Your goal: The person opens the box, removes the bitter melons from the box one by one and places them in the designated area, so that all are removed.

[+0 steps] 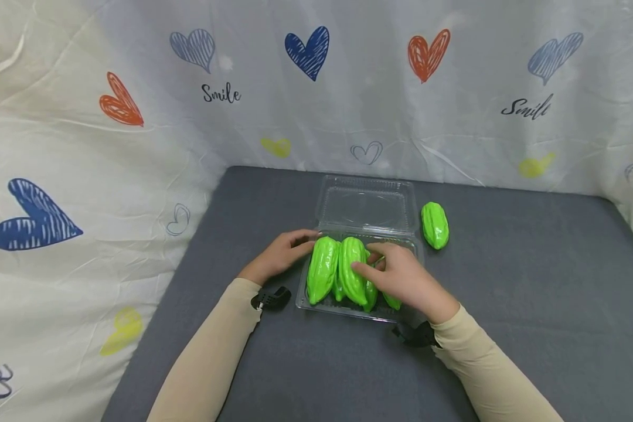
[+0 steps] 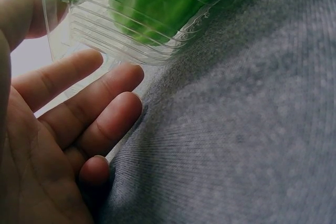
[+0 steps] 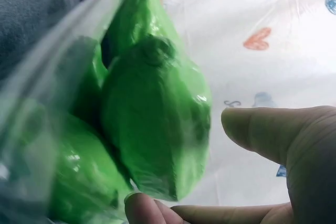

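Note:
A clear plastic clamshell box [image 1: 348,313] holds several glossy green, ribbed fruits like star fruit; two lie on top of others. My right hand [image 1: 403,278] is over the box, thumb and fingers spread about the upper middle fruit [image 1: 352,272]. In the right wrist view, the thumb [image 3: 252,127] stands apart from this fruit, while a fingertip [image 3: 139,205] is at its lower edge. My left hand [image 1: 282,256] is at the box's left side, by the upper left fruit [image 1: 323,271]. Its fingers [image 2: 110,85] are loosely bent outside the ridged wall, the thumb near the rim.
The box's lid [image 1: 366,205] lies folded back behind it. One more green fruit [image 1: 435,225] lies on the grey tabletop [image 1: 533,293], right of the lid. A white cloth [image 1: 369,111] printed with hearts hangs behind and to the left.

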Available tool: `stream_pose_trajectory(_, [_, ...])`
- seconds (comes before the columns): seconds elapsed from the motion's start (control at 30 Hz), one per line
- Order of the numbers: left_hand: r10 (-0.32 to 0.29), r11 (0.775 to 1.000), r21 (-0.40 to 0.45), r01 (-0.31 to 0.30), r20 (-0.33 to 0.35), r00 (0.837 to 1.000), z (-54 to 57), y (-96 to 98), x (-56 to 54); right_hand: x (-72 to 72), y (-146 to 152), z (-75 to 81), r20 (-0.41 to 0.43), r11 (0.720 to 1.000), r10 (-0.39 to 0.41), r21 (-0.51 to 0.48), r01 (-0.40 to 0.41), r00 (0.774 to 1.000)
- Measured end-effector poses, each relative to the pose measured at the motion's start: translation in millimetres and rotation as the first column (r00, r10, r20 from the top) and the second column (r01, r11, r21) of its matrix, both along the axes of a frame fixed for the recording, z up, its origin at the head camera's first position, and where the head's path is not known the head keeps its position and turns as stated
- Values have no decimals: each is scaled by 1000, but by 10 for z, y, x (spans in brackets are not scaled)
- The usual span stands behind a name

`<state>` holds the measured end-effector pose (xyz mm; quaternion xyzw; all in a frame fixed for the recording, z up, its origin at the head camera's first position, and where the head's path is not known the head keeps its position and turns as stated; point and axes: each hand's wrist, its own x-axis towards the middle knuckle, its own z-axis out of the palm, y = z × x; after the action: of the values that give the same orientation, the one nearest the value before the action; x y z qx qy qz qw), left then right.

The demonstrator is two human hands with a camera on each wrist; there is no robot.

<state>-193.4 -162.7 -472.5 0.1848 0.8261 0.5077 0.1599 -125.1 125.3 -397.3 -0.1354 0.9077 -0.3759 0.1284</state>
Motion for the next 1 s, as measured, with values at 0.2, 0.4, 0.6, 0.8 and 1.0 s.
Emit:
stream_pose_trajectory(0.2, [0, 1000, 9, 0, 6, 1000, -7, -4, -5, 13, -53, -29, -6, 1000, 3, 13, -3, 1000])
stream_pose_trajectory(0.4, [2, 1000, 1, -2, 3, 1000, 4, 2, 3, 22, -80, -29, -15, 1000, -4, 31, 4, 1000])
stream_pose_trajectory(0.6, [1, 1000, -3, -1, 2, 1000, 10, 4, 4, 23, -83, -26, -6, 1000, -7, 28, 7, 1000])
stream_pose_trajectory(0.8, [-1, 1000, 5, 1, 15, 1000, 25, 1, 2, 18, -69, -13, 2, 1000, -16, 5, 16, 1000])
stream_pose_trajectory(1.0, [6, 1000, 1, -6, 26, 1000, 21, 7, -1, 21, -66, -17, 21, 1000, -24, -18, 25, 999])
